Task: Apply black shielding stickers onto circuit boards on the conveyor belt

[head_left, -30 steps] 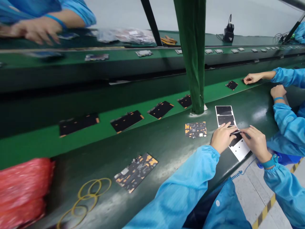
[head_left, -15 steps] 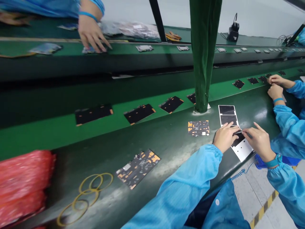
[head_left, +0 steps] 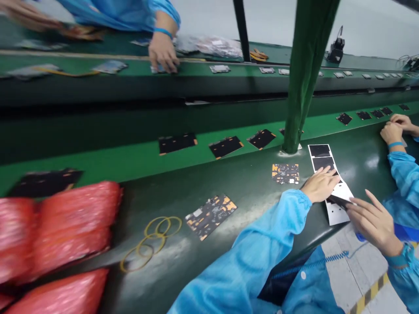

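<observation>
My left hand (head_left: 321,185) lies flat on a white backing sheet (head_left: 343,191) carrying black film rectangles, fingers stretched out. In my right hand (head_left: 373,222), the thumb and fingers pinch the edge of a black adhesive film (head_left: 338,200), which is lifted off the sheet at a slant. Part of the film's far end is hidden by my left hand. A black and orange circuit board (head_left: 285,173) rests on the bench just left of the sheet. Farther left lies a second circuit board (head_left: 211,216), set at an angle.
Yellow rubber bands (head_left: 152,237) and red bubble-wrap packs (head_left: 78,218) lie at left. A green-wrapped post (head_left: 299,78) rises from the bench. Behind it, a green belt (head_left: 144,159) carries several black-covered boards. Co-workers' hands are across (head_left: 163,52) and at right (head_left: 393,131).
My right hand has pulled back toward me, peeling the black film from the sheet. My left hand has flattened on the sheet. The view has swung left; a co-worker's hand across stays on a small part.
</observation>
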Demonstrator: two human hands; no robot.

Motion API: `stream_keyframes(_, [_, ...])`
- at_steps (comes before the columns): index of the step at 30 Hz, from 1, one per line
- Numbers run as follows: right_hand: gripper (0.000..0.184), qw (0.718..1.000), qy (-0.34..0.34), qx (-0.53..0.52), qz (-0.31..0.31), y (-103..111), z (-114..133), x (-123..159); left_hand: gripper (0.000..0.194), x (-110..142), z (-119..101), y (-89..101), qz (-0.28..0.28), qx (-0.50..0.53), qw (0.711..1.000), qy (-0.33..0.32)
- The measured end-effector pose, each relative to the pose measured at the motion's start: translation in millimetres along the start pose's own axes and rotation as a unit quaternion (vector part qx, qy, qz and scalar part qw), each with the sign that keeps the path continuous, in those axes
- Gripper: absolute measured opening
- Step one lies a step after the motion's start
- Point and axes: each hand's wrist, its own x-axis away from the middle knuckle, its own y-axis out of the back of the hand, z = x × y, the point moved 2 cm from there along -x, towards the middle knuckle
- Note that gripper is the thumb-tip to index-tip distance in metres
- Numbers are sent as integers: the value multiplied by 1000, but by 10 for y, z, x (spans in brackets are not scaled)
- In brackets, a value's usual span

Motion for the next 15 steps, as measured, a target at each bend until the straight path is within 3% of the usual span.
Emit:
stream_keyframes(3, [22, 998, 41, -41, 13, 324, 195, 79, 41, 26, 17, 102, -34, -32, 999, 7])
stream_keyframes(4, [24, 998, 22, -55, 13, 409, 236, 92, 39, 70, 37, 154, -56, -47, 997, 20])
stream_keyframes(7, [27, 991, -69, -114, -33, 522, 325, 68, 41, 355, 142, 331, -134, -98, 981, 96])
stream_keyframes(10, [19, 963, -198, -151, -103, 383, 380, -37, 47, 869, 259, 442, -159, -136, 966, 149])
stream_keyframes(12, [7, 928, -301, -173, -132, 195, 410, -132, 47, 1311, 299, 434, -117, -140, 978, 97])
stream_keyframes(13, [1, 906, -348, -198, -135, 89, 432, -184, 47, 1550, 299, 406, -79, -131, 988, 35])
stream_keyframes(15, [11, 852, -424, -280, -128, -130, 500, -291, 43, 2029, 288, 346, -18, -81, 993, -78])
